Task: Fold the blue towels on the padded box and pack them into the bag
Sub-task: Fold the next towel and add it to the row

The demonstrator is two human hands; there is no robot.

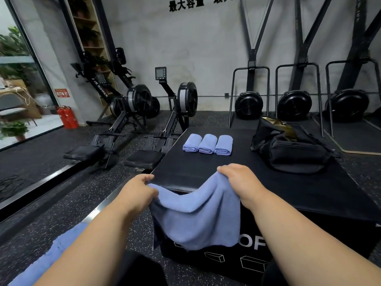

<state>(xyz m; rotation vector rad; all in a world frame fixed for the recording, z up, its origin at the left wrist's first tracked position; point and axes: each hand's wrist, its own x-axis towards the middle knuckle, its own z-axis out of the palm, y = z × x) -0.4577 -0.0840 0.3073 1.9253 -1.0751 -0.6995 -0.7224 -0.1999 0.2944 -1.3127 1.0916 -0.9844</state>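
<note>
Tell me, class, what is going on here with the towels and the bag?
A person is folding blue towels at a black padded box. The left hand and right hand each grip an upper corner of an unfolded towel, which hangs over the box's near edge. Three folded towels lie side by side further back. The black bag sits on the box to the right; no towel shows in it.

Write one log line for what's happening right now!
left hand: grips unfolded towel | right hand: grips it | three folded towels on box | bag open
</note>
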